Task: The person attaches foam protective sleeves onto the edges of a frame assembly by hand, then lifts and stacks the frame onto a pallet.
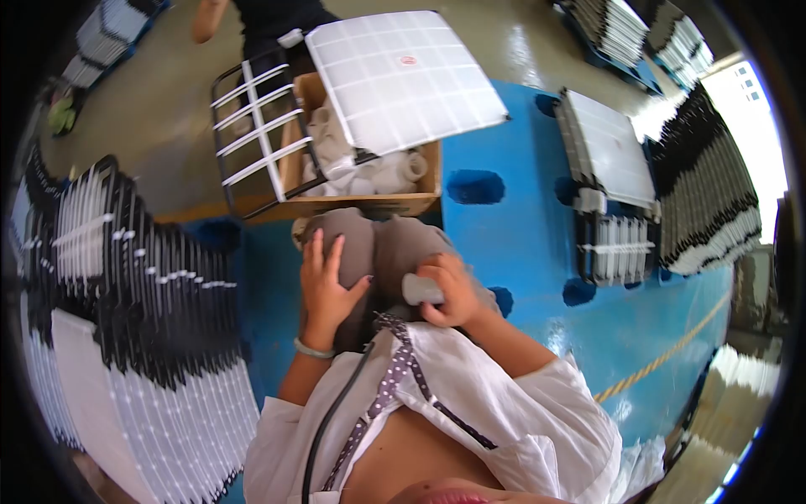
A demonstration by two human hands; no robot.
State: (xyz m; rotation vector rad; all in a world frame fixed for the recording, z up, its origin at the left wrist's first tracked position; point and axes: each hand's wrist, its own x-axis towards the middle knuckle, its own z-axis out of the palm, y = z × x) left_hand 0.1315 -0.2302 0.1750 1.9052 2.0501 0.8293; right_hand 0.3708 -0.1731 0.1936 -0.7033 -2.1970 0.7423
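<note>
My left hand (329, 286) rests on my left thigh with its fingers spread and nothing in it. In my right hand (452, 290) is a pale grey cylindrical piece (421, 290), held above my lap; its exact kind is unclear. Beyond my knees, a cardboard box (405, 204) contains several whitish rolls or tube-shaped pieces (390, 175). Across the box lies a black frame with white crossbars (263, 134), and a white grid-lined panel (409, 80) is beside it, covering part of the box. Neither hand touches them.
Stacked black-and-white frames (159, 286) rise on my left, with more stacked frames (709, 185) at the right. A white-panelled frame (611, 151) lies on the blue pallet (525, 202). A yellow rope (663, 357) crosses the blue surface. Another person (273, 25) stands beyond the box.
</note>
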